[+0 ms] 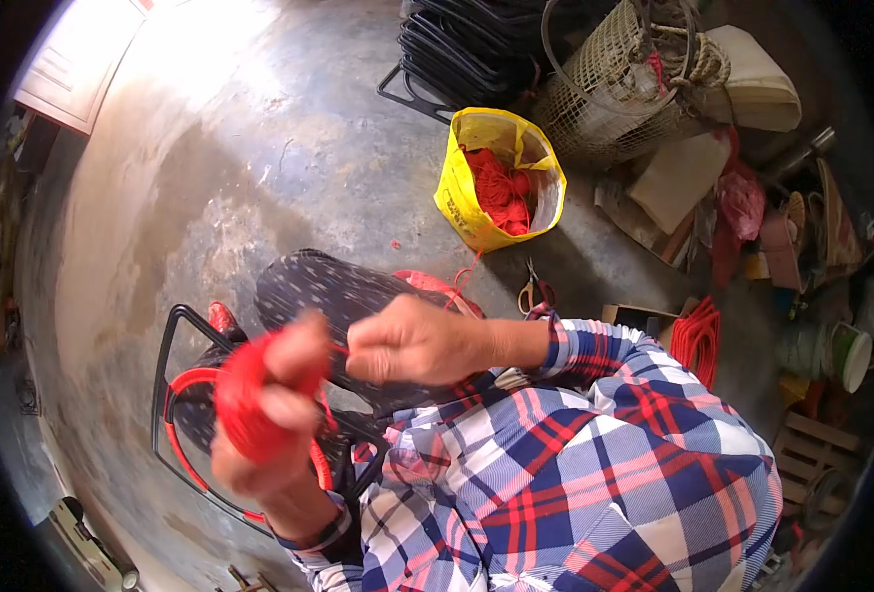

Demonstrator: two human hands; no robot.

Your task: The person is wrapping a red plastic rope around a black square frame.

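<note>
My left hand [252, 472], blurred by motion, is wrapped round a ball of red cord [245, 397]. To its right, my right hand [412, 340] is closed, with a short length of red strand showing at its fingertips. Below the ball, a black metal frame [161, 360] leans by my legs, and red cord [196, 376] is wound along parts of its curved inner bar. My left hand hides part of this frame. A yellow bag [467, 212] stands open on the floor ahead, holding more red cord [499, 189]. One strand runs from the bag toward my lap.
Scissors [528, 292] lie on the floor beside my right forearm. A bundle of red cord [694, 340] is at the right. Stacked black frames [467, 54] and a mesh basket [610, 84] stand beyond the bag. Clutter and a spool [851, 358] line the right side.
</note>
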